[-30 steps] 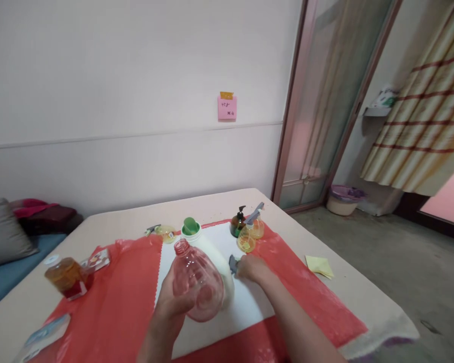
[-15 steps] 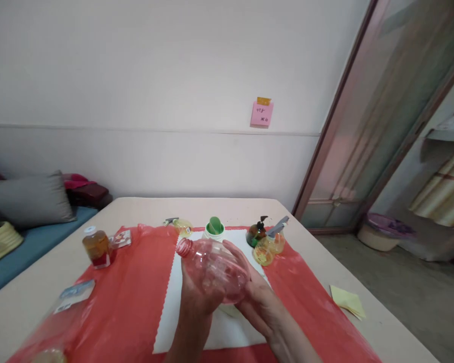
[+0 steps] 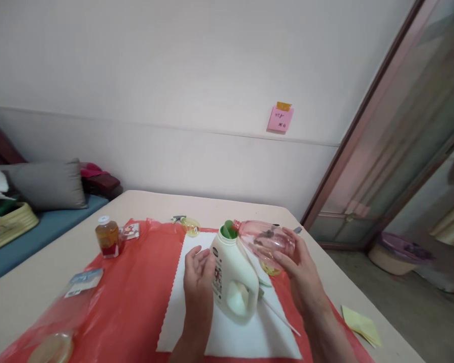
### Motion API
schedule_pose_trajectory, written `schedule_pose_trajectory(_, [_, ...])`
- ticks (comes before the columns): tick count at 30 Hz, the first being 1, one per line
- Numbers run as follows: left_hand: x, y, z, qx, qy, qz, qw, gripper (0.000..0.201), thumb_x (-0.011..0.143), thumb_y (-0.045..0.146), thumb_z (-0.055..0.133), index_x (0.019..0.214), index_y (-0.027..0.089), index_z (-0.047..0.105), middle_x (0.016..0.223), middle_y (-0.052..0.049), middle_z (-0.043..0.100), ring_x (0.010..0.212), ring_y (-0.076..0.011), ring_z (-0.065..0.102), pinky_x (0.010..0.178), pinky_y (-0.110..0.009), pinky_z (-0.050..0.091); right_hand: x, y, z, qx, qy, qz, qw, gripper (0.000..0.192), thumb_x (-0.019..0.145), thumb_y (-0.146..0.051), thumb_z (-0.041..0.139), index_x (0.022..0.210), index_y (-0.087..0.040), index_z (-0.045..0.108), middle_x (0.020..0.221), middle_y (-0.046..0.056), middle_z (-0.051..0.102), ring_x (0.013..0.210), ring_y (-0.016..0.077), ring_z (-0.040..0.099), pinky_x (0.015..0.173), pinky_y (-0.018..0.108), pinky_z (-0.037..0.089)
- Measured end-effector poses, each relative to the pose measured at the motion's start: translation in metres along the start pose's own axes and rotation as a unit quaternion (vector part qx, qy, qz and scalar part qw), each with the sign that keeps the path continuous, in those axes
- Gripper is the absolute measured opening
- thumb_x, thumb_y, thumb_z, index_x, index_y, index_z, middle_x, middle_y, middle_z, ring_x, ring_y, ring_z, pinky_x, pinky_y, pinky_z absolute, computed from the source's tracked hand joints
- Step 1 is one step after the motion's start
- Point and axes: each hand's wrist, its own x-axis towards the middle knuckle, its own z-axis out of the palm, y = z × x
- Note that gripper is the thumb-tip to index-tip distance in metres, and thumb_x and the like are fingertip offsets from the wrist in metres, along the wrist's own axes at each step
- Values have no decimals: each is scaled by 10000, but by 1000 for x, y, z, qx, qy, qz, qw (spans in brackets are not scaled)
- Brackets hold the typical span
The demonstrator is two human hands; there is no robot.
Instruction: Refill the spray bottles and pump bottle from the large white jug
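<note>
My right hand point(image 3: 304, 267) grips a clear pink plastic bottle point(image 3: 265, 239) by its base end. The bottle lies nearly level, its open neck pointing left at the green spout point(image 3: 229, 230) in the mouth of a white detergent jug point(image 3: 234, 269). Whether neck and spout touch, I cannot tell. Upright on a white cloth point(image 3: 177, 312), the jug has a handle on its right side. Beside its left side is my left hand point(image 3: 199, 275), open with the fingers loosely bent and nothing in it. A thin white stick point(image 3: 282, 315) lies right of the jug.
A red plastic sheet point(image 3: 132, 292) covers much of the table. An amber bottle with a white cap point(image 3: 108, 238) stands at the left. At the back lies a yellowish spray bottle point(image 3: 191, 227). Yellow sticky notes point(image 3: 361, 325) lie near the right edge. Behind the jug, another yellow container point(image 3: 270, 268) is mostly hidden.
The pink bottle has gone from both hands to the right hand alone. It has moved right, uncovering the white jug. My left hand has let go and is beside the jug.
</note>
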Motion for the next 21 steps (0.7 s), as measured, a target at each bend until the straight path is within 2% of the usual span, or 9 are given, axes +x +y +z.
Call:
schedule_pose_trajectory(5, [4, -5, 0, -7, -9, -5, 1000, 529, 771, 386, 815, 1202, 185, 584, 1207, -168, 690, 1170, -296, 668, 1024, -452, 503, 5, -11, -1, -123, -24, -13, 992, 830, 723, -570, 834, 1406, -291, 455, 1516, 159, 513, 1233, 330, 619, 961, 465, 558])
schedule_pose_trajectory(8, [6, -4, -1, -6, -5, -7, 1000, 518, 781, 351, 808, 1212, 187, 571, 1204, -161, 686, 1156, -285, 672, 1033, -452, 500, 7, -24, 3, -193, -25, -28, 981, 817, 702, -590, 823, 1366, -304, 443, 1499, 143, 514, 1170, 317, 627, 950, 488, 555])
schedule_pose_trajectory(12, [7, -2, -3, 0, -6, -13, 1000, 502, 808, 347, 785, 1228, 191, 559, 1232, -161, 673, 1179, -279, 658, 1044, -447, 493, 10, -48, 15, -303, -25, -44, 952, 851, 656, -606, 798, 1383, -294, 484, 1401, 127, 582, 1169, 345, 605, 1001, 547, 498])
schedule_pose_trajectory(17, [8, -4, -2, 3, 1, 10, 1000, 541, 771, 328, 799, 1237, 202, 553, 1235, -156, 660, 1182, -293, 658, 1063, -478, 479, 21, -71, 32, -339, -57, -79, 936, 912, 647, -624, 767, 1429, -228, 510, 1416, 150, 582, 1258, 375, 565, 1085, 560, 441])
schedule_pose_trajectory(21, [8, -2, -1, -1, 38, 60, 997, 723, 738, 283, 812, 1368, 256, 458, 1331, -148, 603, 1219, -294, 641, 1111, -514, 435, 29, -76, 40, -357, -61, -99, 927, 879, 673, -593, 764, 1446, -251, 521, 1426, 148, 603, 1278, 389, 573, 1099, 592, 422])
